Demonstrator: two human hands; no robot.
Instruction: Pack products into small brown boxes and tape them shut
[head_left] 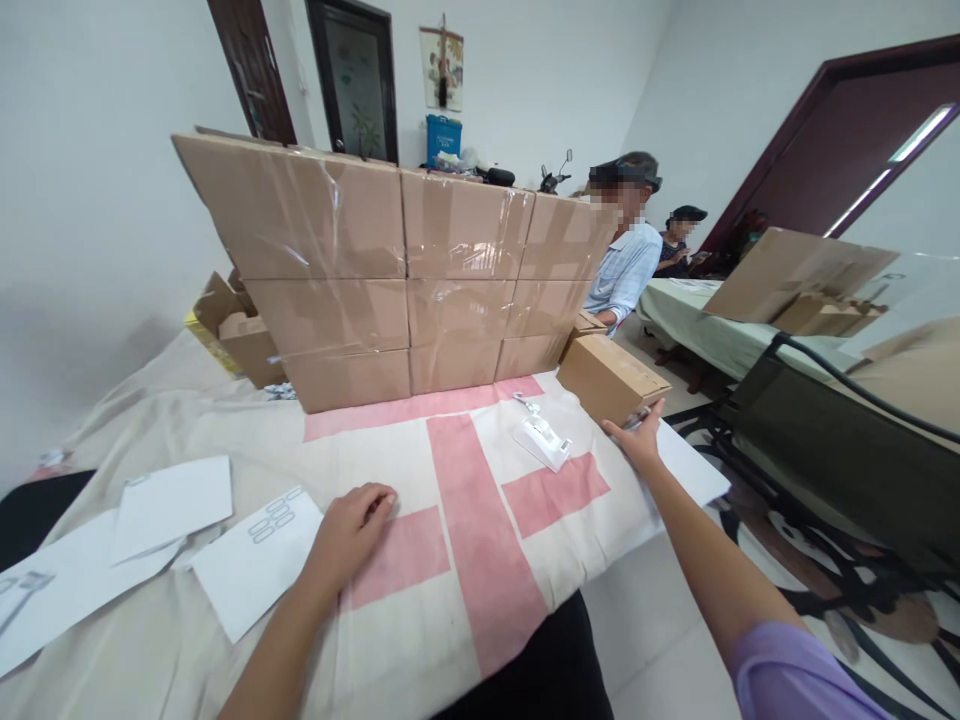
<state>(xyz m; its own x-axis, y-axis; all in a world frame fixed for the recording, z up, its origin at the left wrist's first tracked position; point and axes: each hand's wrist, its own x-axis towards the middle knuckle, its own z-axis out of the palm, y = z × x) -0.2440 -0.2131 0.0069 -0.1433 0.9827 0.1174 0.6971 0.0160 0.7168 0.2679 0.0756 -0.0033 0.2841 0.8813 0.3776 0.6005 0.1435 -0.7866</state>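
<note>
My left hand (pixel 346 532) rests on the pink and cream cloth (pixel 480 520), fingers curled down with nothing visible in them, beside a white paper sheet (pixel 255 560). My right hand (pixel 637 437) reaches to the right edge of the table and touches the near end of a small cardboard box (pixel 609 377), its fingers spread against it. A white plastic device (pixel 541 440) lies on the cloth just left of that hand.
A wall of taped cardboard boxes (pixel 405 270) stands across the back of the table. More white sheets (pixel 172 505) lie at the left. Two people sit behind at the right by a second table (pixel 705 330). A dark chair (pixel 832 440) stands close on the right.
</note>
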